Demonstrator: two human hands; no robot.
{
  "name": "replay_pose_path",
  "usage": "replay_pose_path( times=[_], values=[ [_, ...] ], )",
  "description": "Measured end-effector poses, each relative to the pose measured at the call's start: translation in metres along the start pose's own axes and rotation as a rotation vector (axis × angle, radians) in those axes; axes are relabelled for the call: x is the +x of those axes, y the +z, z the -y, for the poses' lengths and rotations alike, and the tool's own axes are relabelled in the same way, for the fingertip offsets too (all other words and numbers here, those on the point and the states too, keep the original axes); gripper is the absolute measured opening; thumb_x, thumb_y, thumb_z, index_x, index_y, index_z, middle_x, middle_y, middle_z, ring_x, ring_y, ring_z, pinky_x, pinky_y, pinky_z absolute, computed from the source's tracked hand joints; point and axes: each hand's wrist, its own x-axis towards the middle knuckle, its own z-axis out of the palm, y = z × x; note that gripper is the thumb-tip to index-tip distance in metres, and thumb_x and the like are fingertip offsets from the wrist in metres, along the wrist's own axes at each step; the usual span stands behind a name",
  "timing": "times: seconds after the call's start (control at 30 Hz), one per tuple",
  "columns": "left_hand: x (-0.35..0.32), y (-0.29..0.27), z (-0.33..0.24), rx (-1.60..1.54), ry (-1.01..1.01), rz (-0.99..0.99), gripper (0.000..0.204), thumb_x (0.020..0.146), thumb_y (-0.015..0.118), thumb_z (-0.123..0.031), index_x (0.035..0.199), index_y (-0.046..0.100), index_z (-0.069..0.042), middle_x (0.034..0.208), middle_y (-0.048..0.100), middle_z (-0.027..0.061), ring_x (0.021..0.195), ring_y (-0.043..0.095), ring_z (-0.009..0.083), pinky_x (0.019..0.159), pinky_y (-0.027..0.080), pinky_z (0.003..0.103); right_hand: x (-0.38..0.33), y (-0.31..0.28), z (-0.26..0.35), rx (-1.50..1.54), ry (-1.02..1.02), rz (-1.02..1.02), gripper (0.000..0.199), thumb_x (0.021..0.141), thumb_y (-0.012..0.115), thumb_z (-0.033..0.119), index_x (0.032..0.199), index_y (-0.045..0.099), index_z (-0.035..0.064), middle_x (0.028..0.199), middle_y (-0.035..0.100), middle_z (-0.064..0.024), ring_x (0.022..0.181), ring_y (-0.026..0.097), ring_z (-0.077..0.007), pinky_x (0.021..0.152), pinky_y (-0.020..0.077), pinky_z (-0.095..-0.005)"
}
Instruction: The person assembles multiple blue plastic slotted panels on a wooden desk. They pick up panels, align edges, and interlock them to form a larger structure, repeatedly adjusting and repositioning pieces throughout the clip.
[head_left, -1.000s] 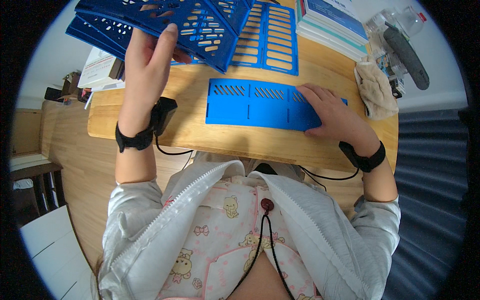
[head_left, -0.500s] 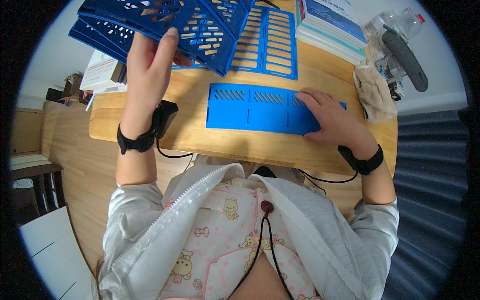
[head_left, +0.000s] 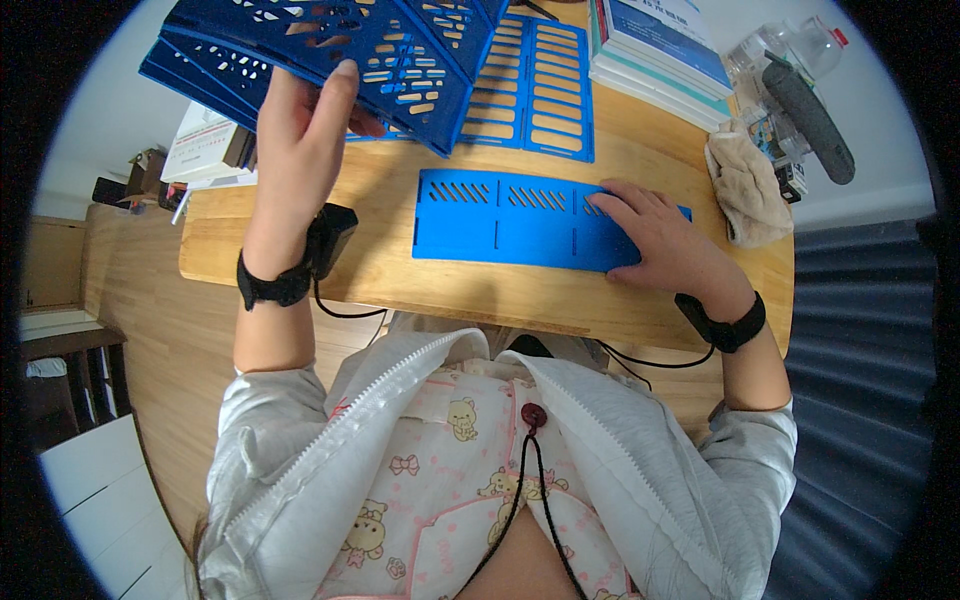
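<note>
My left hand (head_left: 305, 140) grips a dark blue slotted rack (head_left: 265, 45) made of several joined panels. It holds the rack raised and tilted at the far left of the table, thumb on the near edge; the other fingers are partly hidden behind it. A brighter blue long panel (head_left: 465, 230) lies flat near the table's front edge, with diagonal slots along its far side. My right hand (head_left: 680, 240) spans this panel's right end, thumb at the near edge and fingers over the far edge. Behind, partly covered by the rack, lies a blue panel with rows of slots (head_left: 528, 90).
A stack of books (head_left: 665, 60) stands at the back right of the wooden table (head_left: 400, 280). Beside it are a beige cloth (head_left: 745, 190), a dark grey long case (head_left: 810, 115) and a clear plastic bottle (head_left: 820, 45). White boxes or books (head_left: 205, 145) sit at the left.
Almost nothing differs. The rack in my left hand has shifted very slightly, and my right hand stays on the flat panel.
</note>
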Motion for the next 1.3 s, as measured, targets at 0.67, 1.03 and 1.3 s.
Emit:
replay_pose_path(
  times=[0.67,1.03,1.3],
  values=[
    [0.003,0.001,-0.002,0.006,-0.029,-0.011,0.028,0.092,0.045,-0.01,0.119,0.04,-0.004,0.103,0.055,0.0087,0.065,0.059,0.015,0.052,0.051,0.025,-0.076,-0.117,0.016,0.166,0.037,-0.303,0.026,0.085,0.048,0.009,0.109,0.049,0.003,0.107,0.053,-0.0158,0.098,0.053,-0.0272,0.086,0.0419,-0.0347],
    [0.003,0.011,-0.012,0.005,-0.056,-0.095,0.025,0.092,0.044,-0.01,0.115,0.042,-0.001,0.093,0.058,0.0089,0.063,0.059,0.011,0.052,0.05,0.021,-0.075,-0.116,0.032,-0.014,0.067,-0.086,0.026,0.086,0.048,0.012,0.11,0.049,0.0032,0.106,0.054,-0.0144,0.098,0.053,-0.0248,0.085,0.0421,-0.0329],
    [-0.004,0.005,-0.012,-0.039,-0.053,-0.138,0.025,0.092,0.045,-0.008,0.114,0.042,0.001,0.1,0.056,0.0092,0.066,0.057,0.0111,0.053,0.051,0.022,-0.067,-0.117,0.029,-0.046,0.042,-0.064,0.027,0.087,0.047,0.014,0.111,0.05,0.0033,0.106,0.054,-0.0135,0.097,0.053,-0.0231,0.085,0.0422,-0.0316]
  ],
)
